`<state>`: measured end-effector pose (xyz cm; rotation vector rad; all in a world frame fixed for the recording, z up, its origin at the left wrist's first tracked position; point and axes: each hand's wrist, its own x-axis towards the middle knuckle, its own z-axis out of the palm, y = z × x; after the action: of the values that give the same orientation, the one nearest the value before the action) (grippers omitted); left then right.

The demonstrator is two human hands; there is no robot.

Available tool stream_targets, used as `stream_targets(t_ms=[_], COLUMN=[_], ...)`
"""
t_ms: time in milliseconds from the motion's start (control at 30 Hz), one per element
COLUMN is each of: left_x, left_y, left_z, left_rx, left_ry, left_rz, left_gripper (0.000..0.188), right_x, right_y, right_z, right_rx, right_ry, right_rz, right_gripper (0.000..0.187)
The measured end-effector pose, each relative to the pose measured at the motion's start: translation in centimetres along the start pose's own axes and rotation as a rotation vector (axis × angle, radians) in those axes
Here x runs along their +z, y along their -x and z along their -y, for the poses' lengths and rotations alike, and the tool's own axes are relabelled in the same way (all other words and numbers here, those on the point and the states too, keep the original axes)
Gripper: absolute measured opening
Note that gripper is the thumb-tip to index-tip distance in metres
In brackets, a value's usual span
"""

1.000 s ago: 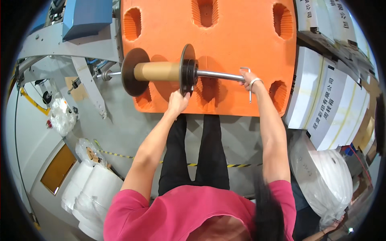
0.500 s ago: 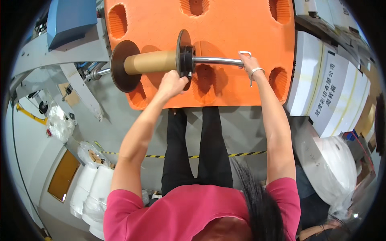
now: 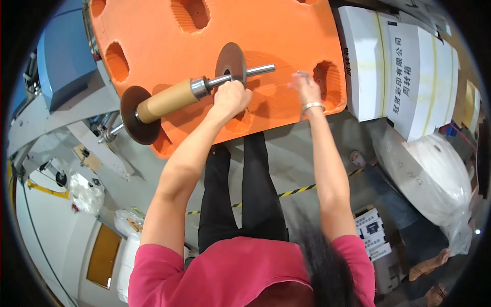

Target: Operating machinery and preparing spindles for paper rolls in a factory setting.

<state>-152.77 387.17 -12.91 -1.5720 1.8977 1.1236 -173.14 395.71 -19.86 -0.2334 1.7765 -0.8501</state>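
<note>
A metal shaft (image 3: 262, 70) runs over an orange plastic pallet (image 3: 276, 30), carrying a tan cardboard core (image 3: 166, 102). One brown disc (image 3: 135, 115) sits at the core's left end. The other brown disc (image 3: 231, 57) stands apart from the core's right end, around the shaft. Between core and disc, a shiny metal collar (image 3: 199, 88) shows. My left hand (image 3: 232, 101) is closed at this disc's lower edge; its fingers hide the grip. Right of the shaft's free end, my right hand (image 3: 307, 91) is closed around a thin bent metal rod (image 3: 303, 75), blurred by motion.
At left stands a grey machine frame (image 3: 61, 113) with a blue cover (image 3: 69, 61). White cartons (image 3: 409, 77) border the pallet's right side. Behind them lies a plastic-wrapped white roll (image 3: 429, 169). Another person's hand (image 3: 430, 265) and legs show at lower right.
The right disc has slid along the shaft away from the core with my left hand, uncovering the metal collar. My right hand has left the shaft's end with the bent rod. The view has turned.
</note>
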Motion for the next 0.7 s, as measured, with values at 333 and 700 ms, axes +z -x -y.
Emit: stream_targets(t_ms=[333,700], left_x=[5.3,9.1], left_y=[1.0,3.1], left_z=[-2.5,-7.8], left_rx=[0.05,0.25], left_ry=[-0.18,-0.03], left_rz=[-0.037,-0.065], left_gripper=[0.023,0.016], right_x=[9.8,0.0], right_y=[-0.6,1.6], right_z=[5.4,4.5], right_rx=[-0.094,-0.307], right_ry=[0.907,0.777], right_rz=[0.163,0.019], right_gripper=[0.035,0.034])
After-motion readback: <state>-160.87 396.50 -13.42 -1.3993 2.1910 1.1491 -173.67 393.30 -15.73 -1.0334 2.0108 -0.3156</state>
